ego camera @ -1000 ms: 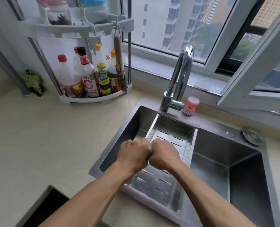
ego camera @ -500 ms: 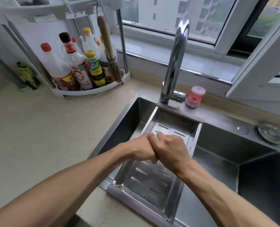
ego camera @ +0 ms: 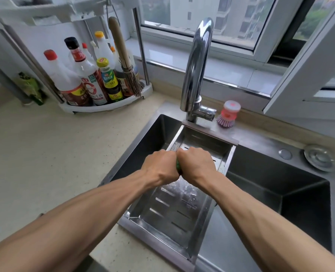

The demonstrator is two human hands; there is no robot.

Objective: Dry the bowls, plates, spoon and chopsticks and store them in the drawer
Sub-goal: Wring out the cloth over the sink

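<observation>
Gripping hands (ego camera: 179, 165), bunched green cloth (ego camera: 178, 167)

glossy chrome tap (ego camera: 197, 63), brushed steel sink (ego camera: 307, 195)

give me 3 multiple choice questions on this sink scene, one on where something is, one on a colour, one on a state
1. Where is the dish brush?
A. in the drain tray
B. on the sink's back ledge, right of the tap's base
C. on the bottle rack

2. What colour is the cloth between the fists?
A. green
B. blue
C. white

3. How are the hands?
A. both flat on the counter
B. one on the tap
C. both clenched on the cloth over the drain tray

Answers:
1 B, it stands beside the tap.
2 A, a green sliver shows.
3 C, left hand and right hand press together above the drain tray.
</observation>
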